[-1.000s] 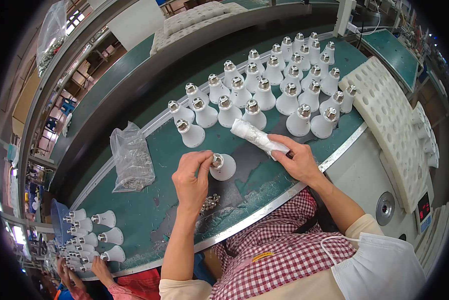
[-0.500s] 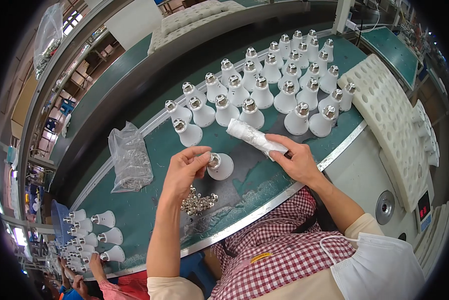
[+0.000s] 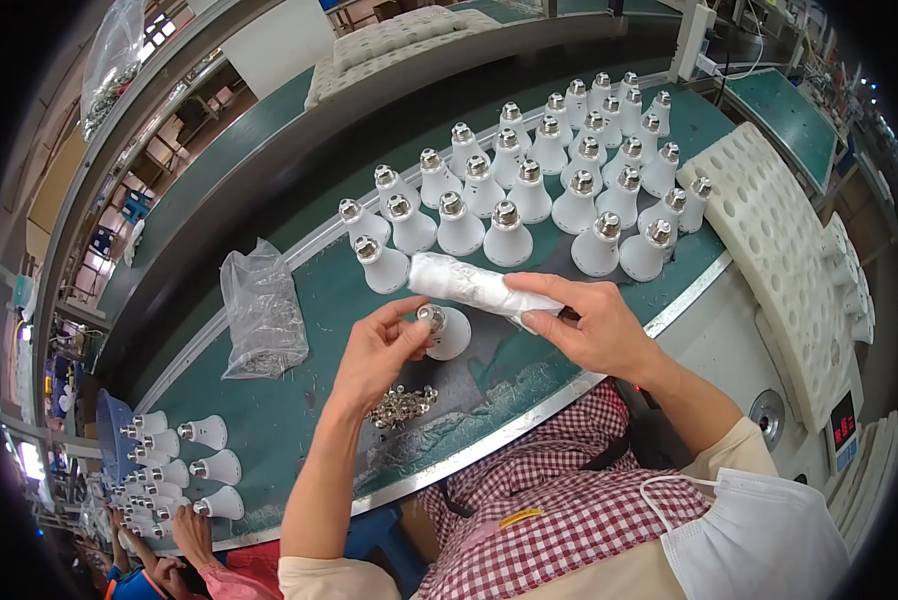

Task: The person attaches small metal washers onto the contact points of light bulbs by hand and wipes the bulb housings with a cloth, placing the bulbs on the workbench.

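My left hand (image 3: 381, 350) has its thumb and fingertips closed at the metal cap of a white bulb (image 3: 451, 334), which stands on the green bench. Whether a small part is between those fingertips is hidden. My right hand (image 3: 594, 325) is wrapped round a tool covered in white wrapping (image 3: 479, 286), whose far end points left, above the bulb. A pile of small metal pieces (image 3: 402, 406) lies just below the bulb. Several white bulbs with metal caps (image 3: 509, 240) stand in rows behind my hands.
A clear plastic bag of thin pins (image 3: 264, 315) lies at the left. More bulbs (image 3: 219, 467) lie at the lower left, near a co-worker's hand (image 3: 193, 537) and a blue basket (image 3: 114, 435). A white foam tray with holes (image 3: 769, 220) and a digital display (image 3: 843, 430) are at the right.
The wrapped tool has swung left and its far end is now above the bulb. My left hand moved off the bulb's cap, uncovering the metal pieces, then came back to it.
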Available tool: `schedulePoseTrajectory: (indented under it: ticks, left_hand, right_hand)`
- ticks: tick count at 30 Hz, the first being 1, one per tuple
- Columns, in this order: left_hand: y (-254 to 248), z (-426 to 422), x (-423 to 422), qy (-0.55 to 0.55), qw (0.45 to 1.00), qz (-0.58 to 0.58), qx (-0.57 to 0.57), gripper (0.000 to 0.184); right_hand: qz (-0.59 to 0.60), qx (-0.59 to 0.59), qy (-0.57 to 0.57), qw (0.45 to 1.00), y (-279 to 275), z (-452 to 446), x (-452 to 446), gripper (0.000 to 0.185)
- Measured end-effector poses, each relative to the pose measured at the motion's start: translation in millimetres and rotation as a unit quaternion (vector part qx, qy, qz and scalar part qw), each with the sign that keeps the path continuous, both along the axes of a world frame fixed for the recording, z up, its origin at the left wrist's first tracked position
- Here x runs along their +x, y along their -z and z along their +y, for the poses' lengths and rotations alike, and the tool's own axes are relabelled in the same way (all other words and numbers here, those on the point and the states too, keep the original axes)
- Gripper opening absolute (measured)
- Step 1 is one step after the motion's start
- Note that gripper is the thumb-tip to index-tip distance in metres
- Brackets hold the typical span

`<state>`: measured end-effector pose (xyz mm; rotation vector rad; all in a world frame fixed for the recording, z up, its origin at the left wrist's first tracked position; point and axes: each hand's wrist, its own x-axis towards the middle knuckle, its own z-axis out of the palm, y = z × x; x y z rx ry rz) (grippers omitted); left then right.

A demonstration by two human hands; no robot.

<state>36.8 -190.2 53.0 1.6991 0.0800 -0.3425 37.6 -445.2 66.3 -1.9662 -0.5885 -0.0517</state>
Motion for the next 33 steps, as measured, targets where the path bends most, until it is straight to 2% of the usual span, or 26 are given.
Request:
schedulePoseTrajectory:
  ticks: [1, 3, 4, 6, 10, 12, 13, 15, 16, 17, 18, 19, 21, 24, 25, 26, 27, 29, 31, 33]
  left_hand:
    - [2, -1, -3, 0.0, 1.0, 0.002, -0.001, 0.039]
    - [9, -1, -8, -0.009, 0.998, -0.044, -0.036, 0.041]
    - [11, 0, -7, -0.013, 0.998, -0.047, -0.038, 0.041]
    - [16, 2, -5, -0.005, 0.999, -0.033, -0.029, 0.045]
    - [9, 6, -9, -0.006, 0.998, -0.028, -0.065, 0.045]
    - [2, 21, -12, -0.048, 0.997, -0.059, -0.01, 0.045]
    - [1, 39, -14, -0.056, 0.994, -0.095, 0.002, 0.044]
    - [-8, 89, -21, -0.127, 0.972, -0.155, 0.124, 0.04]
    - [-9, 123, -25, -0.178, 0.935, -0.188, 0.244, 0.036]
    - [-5, 165, -31, -0.212, 0.884, -0.214, 0.358, 0.035]
    - [-7, 205, -40, -0.221, 0.804, -0.23, 0.502, 0.034]
    - [-2, 249, -51, -0.209, 0.717, -0.255, 0.615, 0.035]
    - [1, 289, -76, -0.252, 0.564, -0.137, 0.774, 0.039]
    - [18, 339, -98, -0.242, 0.593, -0.087, 0.763, 0.04]
    - [15, 342, -100, -0.23, 0.627, -0.036, 0.743, 0.038]
    - [13, 344, -103, -0.217, 0.66, 0.015, 0.719, 0.037]
    - [12, 347, -106, -0.216, 0.661, 0.013, 0.718, 0.037]
    - [15, 353, -112, -0.254, 0.663, 0.009, 0.704, 0.035]
    - [23, 370, -125, -0.243, 0.674, -0.017, 0.697, 0.034]
    - [21, 369, -123, -0.23, 0.684, -0.047, 0.691, 0.034]
  right_hand:
    - [0.002, -0.001, 0.0, 1.0, -6, 4, -3, 0.038]
    - [-0.089, 0.054, 0.001, 0.995, -13, 10, -6, 0.038]
    - [-0.092, 0.053, -0.003, 0.994, -11, 11, -5, 0.038]
    - [-0.153, -0.175, -0.022, 0.972, -2, 12, -6, 0.039]
    - [-0.17, -0.177, 0.004, 0.969, -12, 10, -6, 0.039]
    - [-0.161, -0.097, 0.014, 0.982, -16, 10, -10, 0.038]
    - [-0.161, -0.099, 0.014, 0.982, -15, 8, -12, 0.038]
    - [-0.142, -0.055, 0.015, 0.988, -13, 2, -18, 0.038]
    - [-0.143, -0.054, 0.017, 0.988, -10, 0, -20, 0.038]
    - [-0.092, -0.068, -0.021, 0.993, -4, -2, -22, 0.037]
    - [-0.039, -0.081, -0.057, 0.994, 4, -2, -26, 0.037]
    - [-0.037, -0.104, -0.076, 0.991, 18, 1, -27, 0.037]
    - [0.0, -0.114, -0.11, 0.987, 31, 17, -29, 0.038]
    - [0.031, -0.068, -0.109, 0.991, 48, 42, -28, 0.039]
    - [0.03, -0.067, -0.106, 0.992, 48, 44, -27, 0.039]
    - [0.082, -0.039, -0.105, 0.99, 49, 45, -27, 0.038]
    - [0.135, -0.012, -0.103, 0.985, 49, 45, -26, 0.038]
    - [0.153, -0.004, -0.071, 0.986, 51, 36, -29, 0.038]
    - [0.17, 0.004, -0.04, 0.985, 49, 21, -32, 0.038]
    - [0.175, -0.051, 0.045, 0.982, 38, 4, -33, 0.038]
